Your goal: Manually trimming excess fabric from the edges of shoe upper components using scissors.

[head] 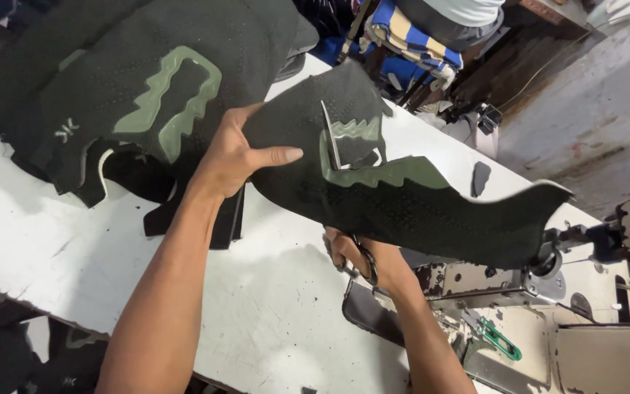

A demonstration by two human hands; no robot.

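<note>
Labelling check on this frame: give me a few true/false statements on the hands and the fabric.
1. The left hand grips a black knit piece with green trim. True.
2. The right hand is empty. False: it holds scissors under the piece.
3. The scissor blade pokes up through the piece. True.
4. A stack of similar black pieces lies on the white table. True.
5. The piece lies flat on the table. False: it is held up above it.

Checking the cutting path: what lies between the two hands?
In the head view, the black knit piece hangs between the left hand above and the right hand, holding scissors, below.
</note>
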